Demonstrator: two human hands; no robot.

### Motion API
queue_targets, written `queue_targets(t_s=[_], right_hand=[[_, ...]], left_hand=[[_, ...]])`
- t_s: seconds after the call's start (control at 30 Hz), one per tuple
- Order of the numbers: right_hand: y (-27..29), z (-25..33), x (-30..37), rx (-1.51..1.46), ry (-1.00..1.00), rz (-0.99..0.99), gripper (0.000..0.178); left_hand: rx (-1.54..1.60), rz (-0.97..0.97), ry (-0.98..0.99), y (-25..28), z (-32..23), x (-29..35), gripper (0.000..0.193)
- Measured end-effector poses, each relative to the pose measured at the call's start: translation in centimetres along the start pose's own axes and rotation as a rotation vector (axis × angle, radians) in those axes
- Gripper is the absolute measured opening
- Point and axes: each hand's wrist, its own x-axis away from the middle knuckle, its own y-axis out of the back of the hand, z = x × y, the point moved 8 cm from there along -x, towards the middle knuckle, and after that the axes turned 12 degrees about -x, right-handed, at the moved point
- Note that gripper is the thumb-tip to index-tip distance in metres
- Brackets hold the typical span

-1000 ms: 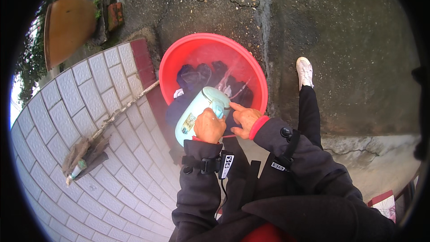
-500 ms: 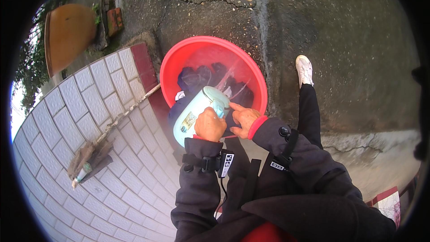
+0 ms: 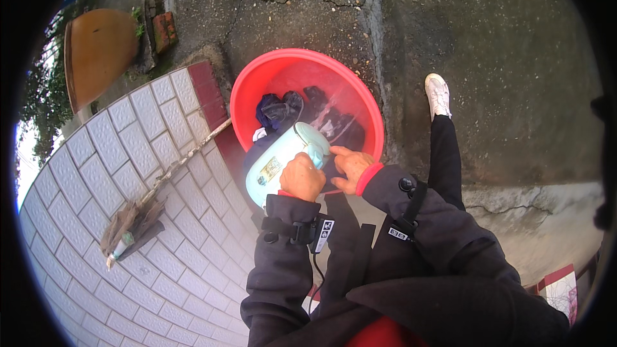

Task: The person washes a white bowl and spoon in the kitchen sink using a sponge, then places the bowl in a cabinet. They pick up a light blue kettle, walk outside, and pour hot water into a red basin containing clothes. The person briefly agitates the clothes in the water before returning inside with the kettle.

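My left hand (image 3: 302, 178) is closed on the handle of a pale blue kettle (image 3: 268, 162). The kettle is tilted over a red plastic basin (image 3: 367, 99), and thin streams of water fall into it. Dark wet clothes (image 3: 283, 108) lie inside, with a small white piece at their left edge; the kettle hides part of them. My right hand (image 3: 352, 168) is beside the kettle with its index finger stretched to the lid and handle end. Its thumb is apart from the index finger; the other fingers are partly hidden.
A white-tiled surface (image 3: 141, 250) with a dark red border lies at left, a stick and torn cloth bundle (image 3: 128, 228) upon it. Beyond are an orange-brown board (image 3: 99, 54) and brick (image 3: 164, 31). My white shoe (image 3: 438, 95) stands on cracked concrete at right.
Little differs. Both hands keep their places at the kettle while water still runs into the basin; haze over the clothes looks slightly thinner.
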Motion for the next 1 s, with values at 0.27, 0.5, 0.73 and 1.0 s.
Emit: queue_targets(t_s=[0.27,0.5,0.73,1.0], right_hand=[[-0.5,-0.2,0.3,0.008,0.011,-0.015,0.025],[-0.2,-0.2,0.4,-0.008,0.011,-0.045,0.026],[-0.4,-0.2,0.6,-0.143,-0.033,-0.017,0.051],[-0.3,-0.2,0.0,-0.188,0.123,-0.068,0.068]], left_hand=[[-0.06,-0.045,-0.035,0.3,-0.5,0.9,0.025],[-0.067,-0.063,-0.064,0.5,-0.8,1.1,0.026],[-0.082,-0.057,-0.105,0.5,-1.0,0.8,0.026],[-0.144,-0.067,-0.104,0.8,-1.5,1.0,0.029]])
